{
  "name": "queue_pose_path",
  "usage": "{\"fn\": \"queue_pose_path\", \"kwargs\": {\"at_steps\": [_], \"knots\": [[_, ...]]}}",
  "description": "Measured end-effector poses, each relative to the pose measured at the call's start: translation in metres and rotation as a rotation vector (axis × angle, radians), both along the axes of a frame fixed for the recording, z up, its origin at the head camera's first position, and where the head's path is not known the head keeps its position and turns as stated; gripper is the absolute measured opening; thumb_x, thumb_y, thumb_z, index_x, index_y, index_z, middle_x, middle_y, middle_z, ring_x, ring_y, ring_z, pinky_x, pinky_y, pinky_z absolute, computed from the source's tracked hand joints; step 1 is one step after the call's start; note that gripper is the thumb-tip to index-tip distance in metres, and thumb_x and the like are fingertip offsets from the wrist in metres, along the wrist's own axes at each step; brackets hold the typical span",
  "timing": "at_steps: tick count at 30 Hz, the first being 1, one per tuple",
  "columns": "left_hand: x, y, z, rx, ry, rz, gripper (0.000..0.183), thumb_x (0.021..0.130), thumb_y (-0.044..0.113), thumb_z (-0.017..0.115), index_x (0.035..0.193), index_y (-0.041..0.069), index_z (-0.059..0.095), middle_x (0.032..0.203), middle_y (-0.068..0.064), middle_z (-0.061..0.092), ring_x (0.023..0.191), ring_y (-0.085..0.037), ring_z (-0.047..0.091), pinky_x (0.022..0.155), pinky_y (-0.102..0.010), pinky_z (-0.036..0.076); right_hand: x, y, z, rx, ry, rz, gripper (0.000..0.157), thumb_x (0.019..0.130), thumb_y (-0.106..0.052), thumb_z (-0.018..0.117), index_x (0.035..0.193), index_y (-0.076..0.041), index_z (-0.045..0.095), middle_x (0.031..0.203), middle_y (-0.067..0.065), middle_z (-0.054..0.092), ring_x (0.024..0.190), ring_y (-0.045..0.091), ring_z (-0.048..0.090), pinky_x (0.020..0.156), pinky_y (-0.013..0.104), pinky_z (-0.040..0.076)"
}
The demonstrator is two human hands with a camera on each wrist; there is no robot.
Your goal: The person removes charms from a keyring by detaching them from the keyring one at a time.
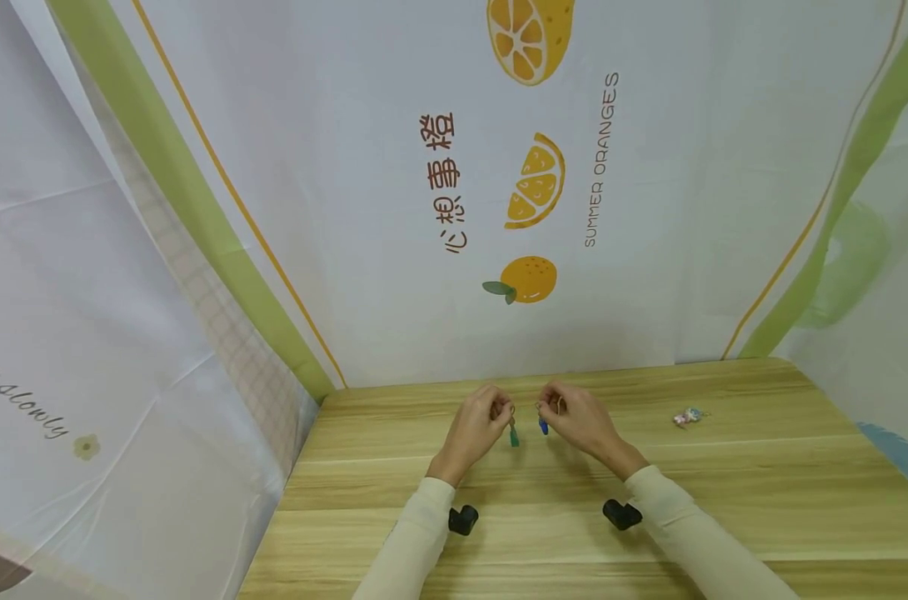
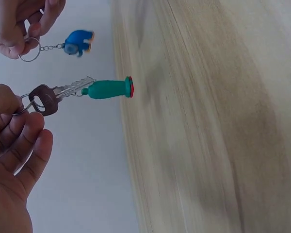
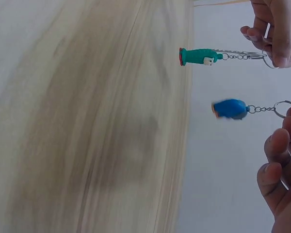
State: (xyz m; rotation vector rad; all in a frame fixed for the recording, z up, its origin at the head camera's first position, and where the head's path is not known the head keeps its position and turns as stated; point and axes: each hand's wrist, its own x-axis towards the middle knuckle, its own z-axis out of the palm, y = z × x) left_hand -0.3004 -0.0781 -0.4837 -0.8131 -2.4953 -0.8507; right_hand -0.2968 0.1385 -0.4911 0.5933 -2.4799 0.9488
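My left hand (image 1: 478, 429) pinches a metal key ring between thumb and forefinger. From that ring hang a key (image 2: 49, 99) with a dark head and a green figure keychain (image 2: 106, 89) with a red base. Close by on the right, my right hand (image 1: 578, 418) pinches another ring, and a blue animal-shaped keychain (image 3: 231, 108) dangles from its short chain. Both pendants hang over the far part of the table, apart from each other. No key shows on the blue keychain's ring (image 3: 282, 109).
A small pink and blue figure keychain (image 1: 687, 417) lies on the wooden table (image 1: 529, 533) to the right. White cloth (image 1: 379, 250) printed with oranges hangs behind the table's far edge, with more cloth at both sides. Black wrist mounts (image 1: 464, 521) sit by each sleeve.
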Motion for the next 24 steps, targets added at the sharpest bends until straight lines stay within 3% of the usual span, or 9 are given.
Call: {"fn": "queue_pose_path", "kwargs": {"at_steps": [24], "knots": [[0.002,-0.004,0.0,0.008,0.007,0.007,0.008,0.098,0.016,0.06,0.101,0.014,0.067,0.088,0.005,0.062,0.073,-0.002,0.054,0.064,-0.013,0.048,-0.01,0.042,0.004,0.001,0.013,-0.005,0.006,0.092,-0.019,0.066,0.093,-0.013,0.065,0.079,-0.008,0.063,0.063,0.003,0.051,0.056,0.022,0.044]]}}
